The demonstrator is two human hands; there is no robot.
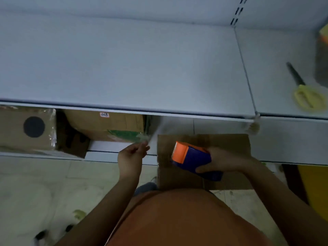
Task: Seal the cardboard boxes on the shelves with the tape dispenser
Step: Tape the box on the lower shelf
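A small white label [104, 114] on a shelved box [104, 124] is unreadable. The left hand [132, 154] pinches clear tape [144, 138]. The right hand [224, 161] grips the tape dispenser [193, 158] over the flat cardboard box [229, 141] by the lower shelf [120, 154].

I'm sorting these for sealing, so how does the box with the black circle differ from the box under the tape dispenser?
The box with the black circle sits back on the lower shelf, printed; the plain box under the tape dispenser juts past the shelf's edge. The right hand holds the tape dispenser over only the plain box. Both are brown cardboard.
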